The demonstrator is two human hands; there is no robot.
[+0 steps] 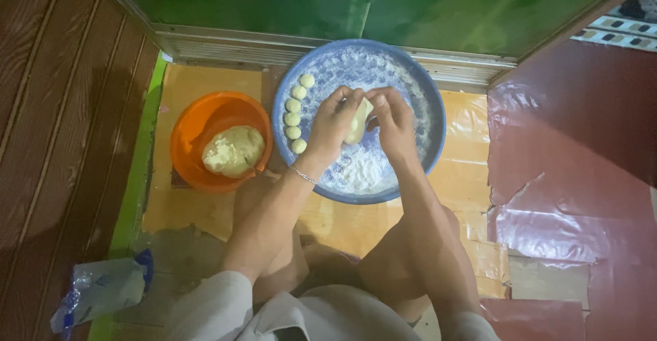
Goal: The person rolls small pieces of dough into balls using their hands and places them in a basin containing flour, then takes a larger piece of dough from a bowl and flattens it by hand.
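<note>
While both hands (pixel 363 119) pinch dough (pixel 358 122), an orange bowl (pixel 205 119) sits beside.

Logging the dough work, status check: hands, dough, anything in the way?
Left hand and right hand both pinch dough piece over blue tray. Five dough balls lined up. Nothing blocking.

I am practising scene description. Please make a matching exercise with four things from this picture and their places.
Things:
1. dough piece
2. dough lump
3. small dough balls
4. plastic bag

Places:
A. inside the orange bowl
B. on the floor at lower left
C. in a row on the left side of the blue tray
D. between the left hand and right hand

Pairs: 1-D, 2-A, 3-C, 4-B
</note>
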